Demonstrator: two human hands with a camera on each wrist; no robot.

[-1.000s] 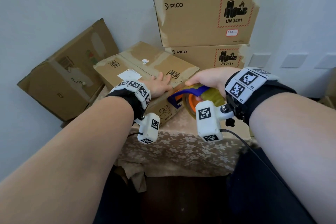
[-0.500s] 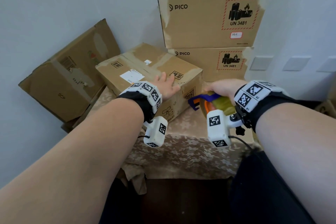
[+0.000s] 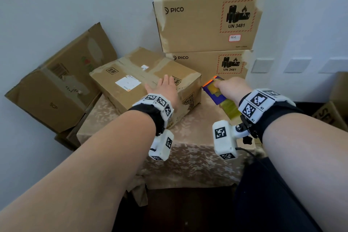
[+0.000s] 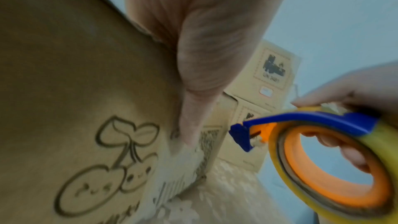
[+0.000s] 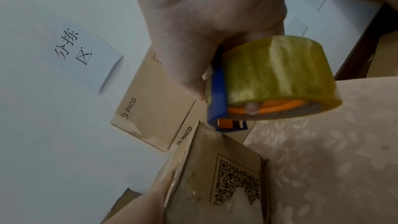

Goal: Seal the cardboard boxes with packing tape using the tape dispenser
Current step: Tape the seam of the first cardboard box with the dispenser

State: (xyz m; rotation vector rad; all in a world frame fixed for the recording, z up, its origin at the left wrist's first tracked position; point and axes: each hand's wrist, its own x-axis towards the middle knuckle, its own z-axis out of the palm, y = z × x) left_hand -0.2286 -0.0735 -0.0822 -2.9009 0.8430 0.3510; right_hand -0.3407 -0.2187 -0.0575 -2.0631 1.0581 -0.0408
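Observation:
A brown cardboard box (image 3: pixel 131 81) with old tape strips and a white label lies on the cloth-covered table. My left hand (image 3: pixel 165 90) rests flat on its top near the right corner, fingers straight; the palm (image 4: pixel 193 40) shows over the box edge in the left wrist view. My right hand (image 3: pixel 231 88) grips the tape dispenser (image 3: pixel 216 92), blue frame, orange core, yellowish tape roll (image 5: pixel 277 74). It hangs just right of the box's corner (image 5: pixel 206 135), cutter end (image 4: pixel 239 135) pointing at the box, apart from it.
Two stacked PICO boxes (image 3: pixel 207 15) stand against the wall behind the dispenser. A worn box (image 3: pixel 56 84) leans at the left, off the table. The beige floral tablecloth (image 3: pixel 194 149) is bare in front. More cardboard (image 3: pixel 331 113) sits at the far right.
My right hand has carried the dispenser away from the box's top edge, out to the right and further back. The left hand stays flat on the box top.

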